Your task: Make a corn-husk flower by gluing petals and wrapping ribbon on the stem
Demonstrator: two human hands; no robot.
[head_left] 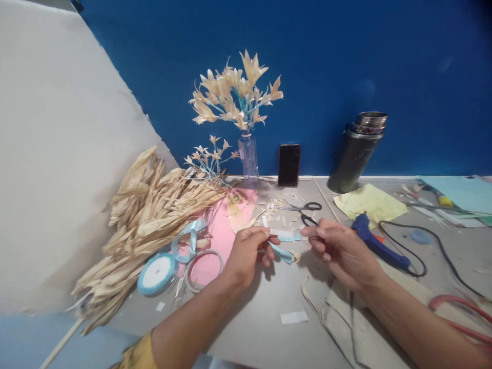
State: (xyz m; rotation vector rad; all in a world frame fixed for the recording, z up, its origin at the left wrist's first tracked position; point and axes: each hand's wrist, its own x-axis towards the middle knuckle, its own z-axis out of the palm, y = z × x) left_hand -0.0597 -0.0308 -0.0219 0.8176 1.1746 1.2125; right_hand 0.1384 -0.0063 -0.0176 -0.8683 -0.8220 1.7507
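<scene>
My left hand [251, 253] is closed in a pinch, thumb against forefinger. A light blue ribbon [282, 253] comes out from its fingers. Between the two hands lie a white strip [282, 233] and more blue, close to both sets of fingertips. Facing it, my right hand [340, 251] is also pinched, and whatever its fingertips hold is too small to make out. Scissors [310, 206] with black handles rest just beyond the hands. Left of my left hand are a blue ribbon spool [157, 273] and a roll of tape [205, 253].
Dried corn husks [154, 220] are heaped at left. Husk flowers [238, 92] stand in a clear bottle [249, 159], near a phone [289, 165] and a dark flask [355, 154]. A blue glue gun [380, 246] with its cord lies right, red-handled pliers [461, 307] nearer.
</scene>
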